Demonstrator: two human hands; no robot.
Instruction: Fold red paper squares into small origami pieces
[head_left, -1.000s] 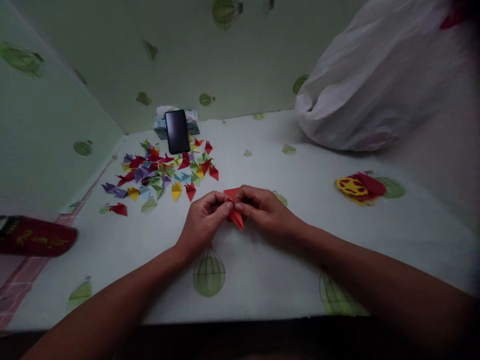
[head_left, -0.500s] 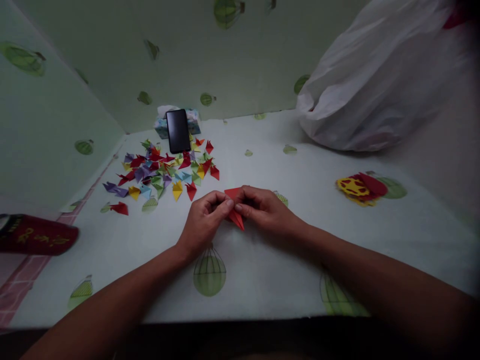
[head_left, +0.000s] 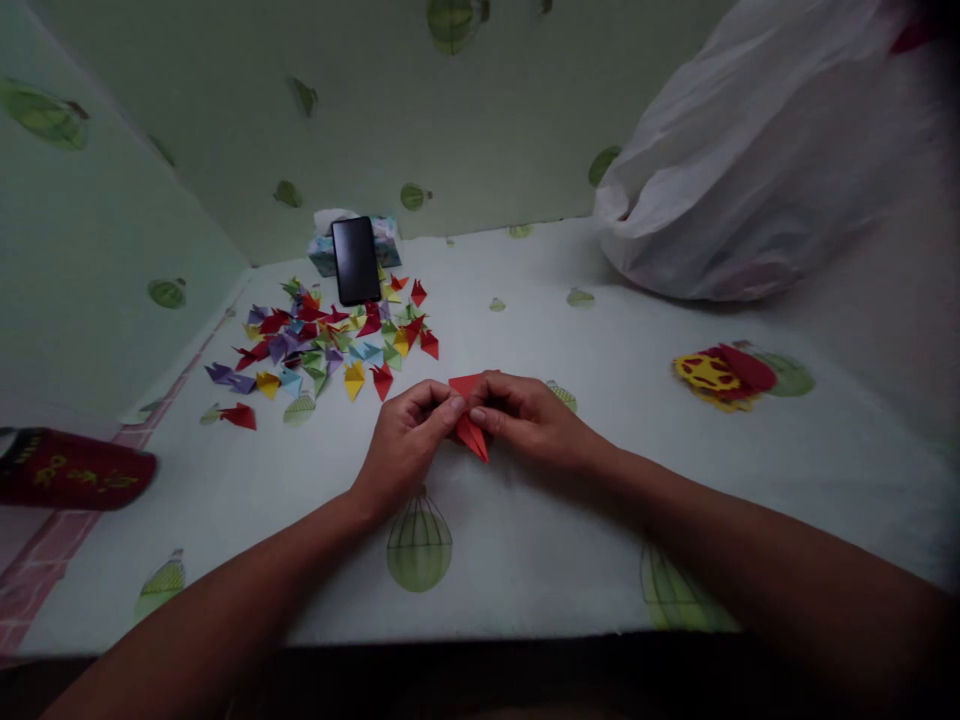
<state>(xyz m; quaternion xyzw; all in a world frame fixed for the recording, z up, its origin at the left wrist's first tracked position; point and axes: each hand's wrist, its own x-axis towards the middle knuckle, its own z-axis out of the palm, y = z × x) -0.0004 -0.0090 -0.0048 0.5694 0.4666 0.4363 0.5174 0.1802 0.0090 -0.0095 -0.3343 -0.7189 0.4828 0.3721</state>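
A folded piece of red paper (head_left: 472, 438) sits directly between the person's two hands, in the near-middle part of the scene over the table (head_left: 525, 560). The left hand (head_left: 409, 425) pinches it from the left between thumb and curled fingers; the right hand (head_left: 529, 415) does the same from the right. Neither hand is nearer than the other: both touch the paper, and the two thumb tips almost meet over its middle.

The long axis of the paper runs from far to near, slanting slightly right toward the near end. Its narrow, split-looking point shows below the thumbs, aimed toward the person, while a broader, straight edge shows beyond the fingers on the far side. The folds between are hidden by the fingers, and whether the paper touches the table cannot be told.

A spread of small folded paper pieces (head_left: 354, 380) lies farther off to the left, apart from both hands.
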